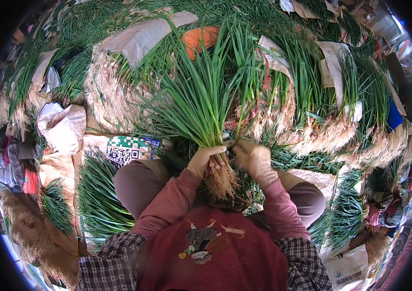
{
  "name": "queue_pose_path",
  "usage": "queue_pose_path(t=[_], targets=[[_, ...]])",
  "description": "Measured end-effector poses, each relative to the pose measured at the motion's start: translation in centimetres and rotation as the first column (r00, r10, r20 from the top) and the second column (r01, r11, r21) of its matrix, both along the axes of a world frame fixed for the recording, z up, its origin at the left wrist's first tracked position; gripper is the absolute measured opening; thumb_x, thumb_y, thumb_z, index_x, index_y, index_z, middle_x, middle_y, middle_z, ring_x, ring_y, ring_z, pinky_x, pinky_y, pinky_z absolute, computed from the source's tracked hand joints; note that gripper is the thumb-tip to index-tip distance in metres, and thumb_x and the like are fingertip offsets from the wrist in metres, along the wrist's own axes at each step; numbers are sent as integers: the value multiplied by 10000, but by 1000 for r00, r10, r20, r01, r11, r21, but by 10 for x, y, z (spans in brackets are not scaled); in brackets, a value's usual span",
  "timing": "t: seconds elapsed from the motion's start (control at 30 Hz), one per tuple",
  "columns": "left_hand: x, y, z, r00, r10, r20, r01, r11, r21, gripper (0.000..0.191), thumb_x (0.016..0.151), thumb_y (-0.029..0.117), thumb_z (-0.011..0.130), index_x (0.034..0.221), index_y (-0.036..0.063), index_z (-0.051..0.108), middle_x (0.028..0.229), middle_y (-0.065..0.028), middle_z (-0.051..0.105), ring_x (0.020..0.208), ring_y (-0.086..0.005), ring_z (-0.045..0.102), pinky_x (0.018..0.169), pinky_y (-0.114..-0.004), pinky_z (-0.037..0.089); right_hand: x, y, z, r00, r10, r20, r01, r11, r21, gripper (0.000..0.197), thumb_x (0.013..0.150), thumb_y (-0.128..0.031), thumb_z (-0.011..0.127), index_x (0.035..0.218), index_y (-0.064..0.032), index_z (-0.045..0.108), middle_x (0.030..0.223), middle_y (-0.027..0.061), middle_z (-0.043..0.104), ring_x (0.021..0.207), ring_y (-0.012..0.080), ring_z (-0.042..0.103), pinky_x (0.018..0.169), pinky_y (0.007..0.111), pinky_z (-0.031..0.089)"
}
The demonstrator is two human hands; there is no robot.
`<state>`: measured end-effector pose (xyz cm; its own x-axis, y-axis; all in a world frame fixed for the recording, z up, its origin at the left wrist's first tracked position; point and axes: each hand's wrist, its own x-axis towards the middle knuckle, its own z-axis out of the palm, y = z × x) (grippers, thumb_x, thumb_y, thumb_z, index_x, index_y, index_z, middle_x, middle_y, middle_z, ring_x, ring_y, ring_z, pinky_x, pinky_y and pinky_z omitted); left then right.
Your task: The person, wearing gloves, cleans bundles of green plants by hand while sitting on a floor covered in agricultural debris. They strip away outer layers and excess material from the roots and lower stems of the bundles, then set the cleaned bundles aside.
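A thick bunch of green onions (pixel 209 123) fans upward in front of me, leaves away from my body. My left hand (pixel 202 160), in a pale glove, grips the bunch low on its stems. Below that grip hang the tan, stringy roots (pixel 222 183). My right hand (pixel 254 158), also gloved and blurred, is close beside the bunch on its right. Its fingertips pinch a thin green onion leaf (pixel 240 125) at the side of the bunch. The palm side of the right hand is hidden.
Rooted green onion heaps (pixel 111 94) lie ahead, partly covered by woven sacks (pixel 144 36). Another row of onions (pixel 307 109) stands at the right. Onion bundles (pixel 102 196) rest beside my left knee (pixel 137 182). Other people's clothing (pixel 6 163) shows at the far left.
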<state>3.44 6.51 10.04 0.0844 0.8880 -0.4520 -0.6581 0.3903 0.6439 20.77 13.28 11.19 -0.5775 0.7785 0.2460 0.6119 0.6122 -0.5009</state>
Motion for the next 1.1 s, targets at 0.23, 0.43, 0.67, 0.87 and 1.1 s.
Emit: queue_pose_path(t=[0.23,0.43,0.67,0.87,1.1], targets=[[10,2,18,999,11,-51,-7,997,83,370,776,164,608,1067,-57,551,813,-162,646,413,-109,523,366,-180,383,-5,11,-16,756,-515,-404,-227,374,-900,423,916,-406,488,930,-16,650,743,45,624,592,114,537,542,228,408],[3,0,10,991,-64,-117,62,998,-17,406,778,152,607,1128,-37,526,808,-149,648,418,-103,528,360,-172,374,-30,23,-66,902,-207,-378,-26,849,-527,188,855,-193,573,920,-32,644,804,126,642,658,202,602,607,306,469],[-3,-10,29,997,-36,-64,39,998,43,313,799,139,605,1070,0,535,766,-125,631,421,-107,532,338,-192,384,15,4,-42,747,341,571,169,733,-659,319,831,-269,528,1022,-37,635,1005,196,630,961,338,609,819,416,476],[0,-8,16,999,39,-25,-37,997,63,252,780,103,610,1005,10,548,735,-110,631,444,-144,585,337,-194,412,26,104,-2,778,-616,127,617,786,39,322,846,-339,553,944,-45,642,748,179,649,705,305,646,627,375,521],[-6,-6,5,997,-69,-23,72,990,124,443,799,142,562,1212,2,485,872,-120,633,546,-141,605,369,-173,419,16,58,16,897,-422,-135,381,890,-251,185,804,-207,633,866,-37,669,648,90,647,456,143,556,415,268,465]])
